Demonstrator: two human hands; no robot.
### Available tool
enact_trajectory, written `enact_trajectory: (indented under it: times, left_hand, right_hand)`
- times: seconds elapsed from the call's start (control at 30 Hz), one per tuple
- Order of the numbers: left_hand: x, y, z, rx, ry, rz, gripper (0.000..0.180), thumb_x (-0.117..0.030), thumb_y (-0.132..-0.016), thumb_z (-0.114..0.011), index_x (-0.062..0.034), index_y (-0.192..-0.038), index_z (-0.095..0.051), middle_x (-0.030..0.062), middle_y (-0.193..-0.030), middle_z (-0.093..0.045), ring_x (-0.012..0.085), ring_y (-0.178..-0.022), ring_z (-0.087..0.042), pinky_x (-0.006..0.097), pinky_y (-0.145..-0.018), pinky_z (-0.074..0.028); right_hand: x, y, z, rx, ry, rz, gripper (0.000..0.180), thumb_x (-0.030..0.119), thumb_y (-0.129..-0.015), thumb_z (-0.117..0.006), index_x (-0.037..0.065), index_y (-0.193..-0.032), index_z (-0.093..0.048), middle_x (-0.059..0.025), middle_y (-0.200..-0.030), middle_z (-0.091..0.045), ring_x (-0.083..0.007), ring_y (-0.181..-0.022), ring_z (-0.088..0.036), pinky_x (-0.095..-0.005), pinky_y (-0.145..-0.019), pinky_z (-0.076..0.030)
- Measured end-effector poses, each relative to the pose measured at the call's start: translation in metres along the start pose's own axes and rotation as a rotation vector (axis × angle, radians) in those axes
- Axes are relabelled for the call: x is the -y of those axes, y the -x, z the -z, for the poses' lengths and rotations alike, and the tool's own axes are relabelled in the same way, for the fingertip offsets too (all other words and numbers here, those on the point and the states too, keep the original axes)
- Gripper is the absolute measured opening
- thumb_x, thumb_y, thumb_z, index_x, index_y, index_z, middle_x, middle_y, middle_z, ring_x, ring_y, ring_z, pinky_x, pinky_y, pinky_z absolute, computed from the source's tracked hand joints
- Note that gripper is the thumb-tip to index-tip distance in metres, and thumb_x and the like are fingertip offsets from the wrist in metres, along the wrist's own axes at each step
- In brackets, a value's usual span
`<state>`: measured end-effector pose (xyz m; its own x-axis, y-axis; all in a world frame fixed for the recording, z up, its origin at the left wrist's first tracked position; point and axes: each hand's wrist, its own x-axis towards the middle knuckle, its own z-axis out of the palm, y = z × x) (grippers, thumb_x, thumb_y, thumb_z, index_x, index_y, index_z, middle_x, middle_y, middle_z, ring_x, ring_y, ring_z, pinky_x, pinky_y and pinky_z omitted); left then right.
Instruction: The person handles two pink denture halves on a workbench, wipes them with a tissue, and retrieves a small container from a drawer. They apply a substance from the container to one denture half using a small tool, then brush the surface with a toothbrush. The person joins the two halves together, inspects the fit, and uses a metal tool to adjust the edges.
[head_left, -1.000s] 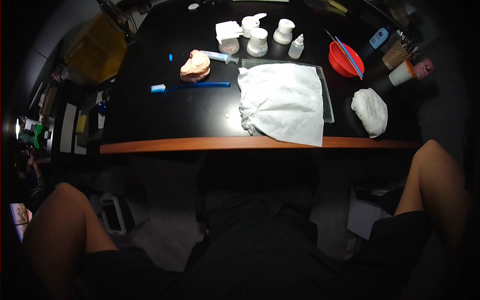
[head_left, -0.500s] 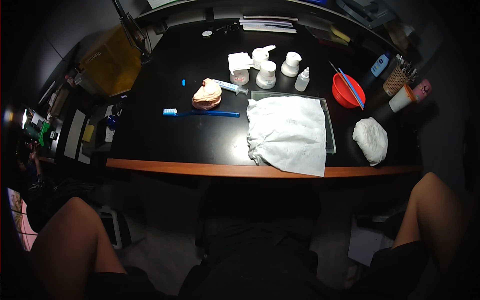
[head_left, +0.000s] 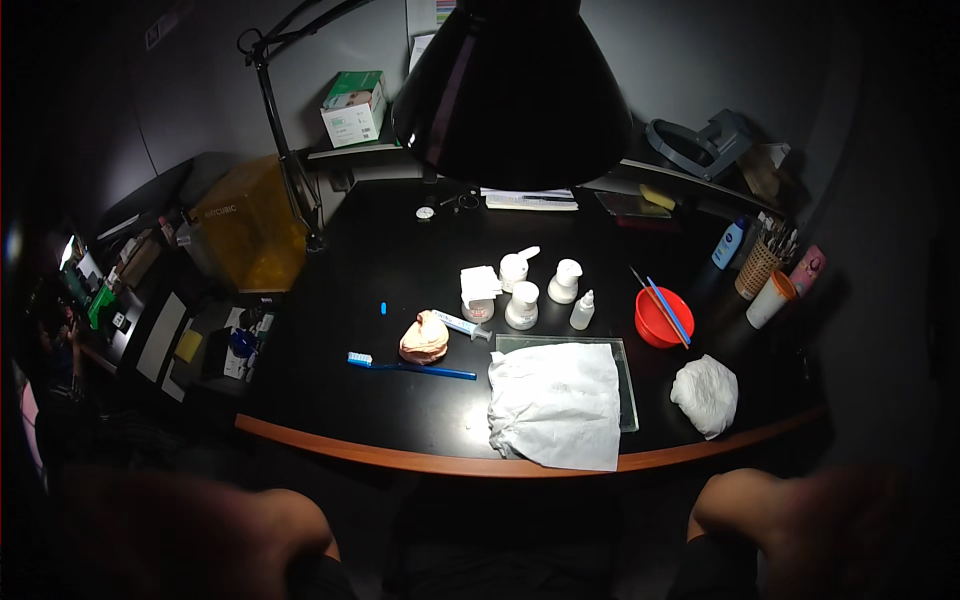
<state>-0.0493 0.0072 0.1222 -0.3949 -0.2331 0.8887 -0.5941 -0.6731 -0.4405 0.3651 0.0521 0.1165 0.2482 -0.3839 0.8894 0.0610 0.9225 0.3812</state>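
Note:
Neither of my hands can be made out; my bare knees (head_left: pixel 305 520) show at the lower edge, with dark, dim shapes at their outer sides. A white tissue (head_left: pixel 555 400) lies over a glass plate (head_left: pixel 628 385) and hangs past the desk's front edge. Left of it are a blue toothbrush (head_left: pixel 430 372), a flesh-coloured moulded lump (head_left: pixel 424 340) and a syringe (head_left: pixel 465 326). Behind stand a white jar (head_left: pixel 521 306), other white containers and a small dropper bottle (head_left: pixel 582 312). A red bowl (head_left: pixel 655 325) carries two thin sticks or brushes. Nearer lies a white wrapped bundle (head_left: pixel 706 397).
A black lamp shade (head_left: pixel 510 95) hangs over the desk's far side. At the right stand a blue-and-white bottle (head_left: pixel 729 245), a woven pot (head_left: pixel 757 275) of tools and an orange-rimmed cup (head_left: pixel 768 302). An amber box (head_left: pixel 250 235) stands left; a wooden edge (head_left: pixel 400 460) borders the desk.
My view has tilted upward: the desk sits lower in the picture, and the lamp shade and back shelf have come in. My knees appear nearer together. The desk items keep their places.

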Motion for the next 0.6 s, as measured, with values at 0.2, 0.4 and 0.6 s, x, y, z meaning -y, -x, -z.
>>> enact_trajectory:
  times: [0.2,0.4,0.6]
  left_hand:
    - [0.142,0.121,0.136,0.720,-1.240,0.748,0.014,-0.003,-0.071,-0.079,-0.0045,-0.080,-0.068,0.0061,-0.069,-0.064,0.0208,-0.064,-0.063,0.032,-0.062,-0.046]
    - [0.164,0.149,0.150,0.796,-1.429,0.837,0.029,-0.011,-0.065,-0.080,-0.0063,-0.092,-0.071,0.0060,-0.086,-0.068,0.0248,-0.084,-0.063,0.037,-0.081,-0.046]
    - [0.154,0.170,0.129,0.910,-1.282,0.965,0.017,-0.007,-0.065,-0.074,-0.0037,-0.081,-0.069,0.0085,-0.076,-0.064,0.0267,-0.072,-0.059,0.037,-0.068,-0.047]
  right_hand:
    - [-0.113,0.122,-0.024,0.540,0.272,-0.391,0.020,-0.001,-0.074,-0.054,0.001,-0.089,-0.068,-0.0021,-0.058,-0.046,-0.0136,-0.044,-0.038,-0.0303,-0.042,-0.028]
    - [-0.146,0.167,-0.013,0.687,0.376,-0.776,0.010,-0.005,-0.079,-0.067,-0.001,-0.086,-0.072,-0.0020,-0.057,-0.053,-0.0106,-0.048,-0.045,-0.0295,-0.046,-0.033]
    - [-0.140,0.170,0.001,1.020,0.325,-1.052,0.011,-0.001,-0.081,-0.073,-0.002,-0.092,-0.074,-0.0047,-0.065,-0.061,-0.0112,-0.056,-0.053,-0.0266,-0.051,-0.040]
